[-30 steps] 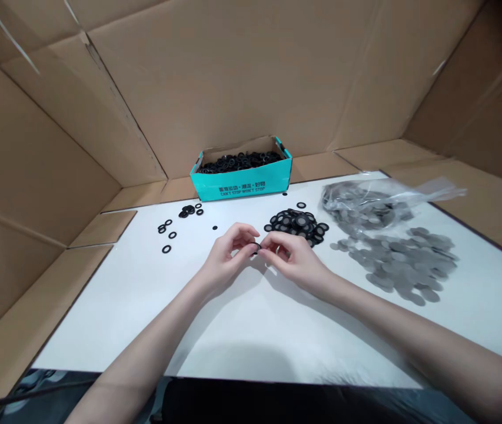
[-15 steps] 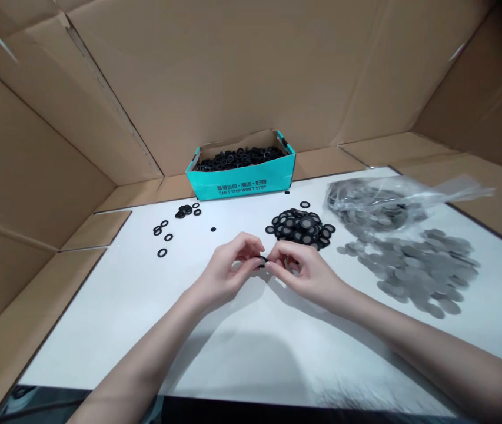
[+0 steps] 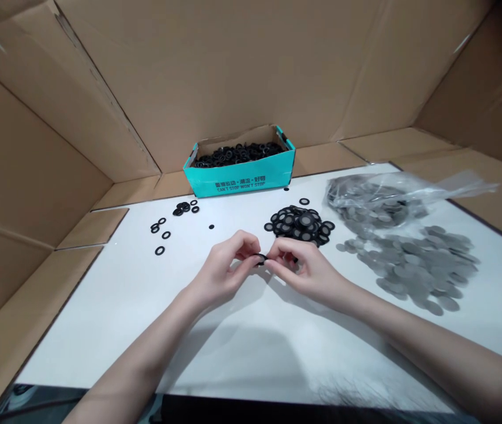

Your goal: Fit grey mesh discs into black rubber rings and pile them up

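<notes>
Between my two hands, above the white table, is a small black ring (image 3: pixel 261 259), partly covered by fingertips. My left hand (image 3: pixel 235 262) pinches its left side between thumb and fingers. On the opposite edge, the thumb and fingertips of my right hand (image 3: pixel 297 265) are closed. Whether a grey disc sits inside this ring I cannot make out. Just behind my right hand lies a pile of black rings with grey discs in their centres (image 3: pixel 306 219). Loose grey mesh-like discs (image 3: pixel 422 265) are spread to the right of it.
A turquoise box (image 3: pixel 242 179) full of black rings stands at the back. Loose black rings (image 3: pixel 166 235) lie on the left of the white table (image 3: pixel 113 318). A clear plastic bag (image 3: pixel 378 200) of grey discs rests at the back right. Cardboard walls (image 3: pixel 215 65) surround the table.
The whole view has shifted slightly. Both hands keep their pinch on the black ring, with hardly any visible movement of the fingers.
</notes>
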Demonstrator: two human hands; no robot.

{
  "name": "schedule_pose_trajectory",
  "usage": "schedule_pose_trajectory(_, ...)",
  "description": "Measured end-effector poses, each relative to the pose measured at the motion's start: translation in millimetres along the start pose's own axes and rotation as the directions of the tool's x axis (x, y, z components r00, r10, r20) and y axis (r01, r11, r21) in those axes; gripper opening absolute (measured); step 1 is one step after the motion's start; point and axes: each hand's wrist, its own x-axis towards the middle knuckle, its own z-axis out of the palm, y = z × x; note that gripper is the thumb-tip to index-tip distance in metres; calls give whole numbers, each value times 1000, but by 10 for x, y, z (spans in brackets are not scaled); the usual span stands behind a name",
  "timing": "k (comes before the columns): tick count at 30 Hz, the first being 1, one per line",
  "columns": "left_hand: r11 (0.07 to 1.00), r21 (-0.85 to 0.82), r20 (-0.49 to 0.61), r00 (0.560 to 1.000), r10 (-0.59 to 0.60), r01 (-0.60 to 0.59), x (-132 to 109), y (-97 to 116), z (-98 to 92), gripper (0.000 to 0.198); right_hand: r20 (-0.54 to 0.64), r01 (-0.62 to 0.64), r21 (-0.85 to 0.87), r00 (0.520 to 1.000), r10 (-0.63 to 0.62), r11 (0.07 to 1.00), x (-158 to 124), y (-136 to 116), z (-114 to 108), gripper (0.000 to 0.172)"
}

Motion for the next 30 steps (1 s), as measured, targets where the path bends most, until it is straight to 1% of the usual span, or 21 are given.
schedule_pose_trajectory(6,1000,20,24,1000,0,-1,1,-19,-5,6,-4,21,-3,1000,-21,1000,-9,28,11,14)
schedule_pose_trajectory(12,997,66,70,997,32,-37,20,45,-53,10,-12,31,-17,999,-31,999,-7,-2,6,14)
schedule_pose_trajectory(16,997,55,46,998,52,-55,39,69,-58,11,-16,40,-7,999,-40,999,-5,-17,-8,15)
schedule_pose_trajectory(19,998,47,62,997,38,-41,40,63,-59,10,-19,49,-17,999,-49,999,-13,-6,-4,15)
schedule_pose_trajectory(24,994,106,113,994,-7,-5,27,51,-60,10,-13,57,-42,998,-57,998,-27,11,11,16)
schedule_pose_trajectory(30,995,89,67,997,33,-39,14,66,-61,9,-15,52,-44,999,-53,998,-28,-6,10,15)
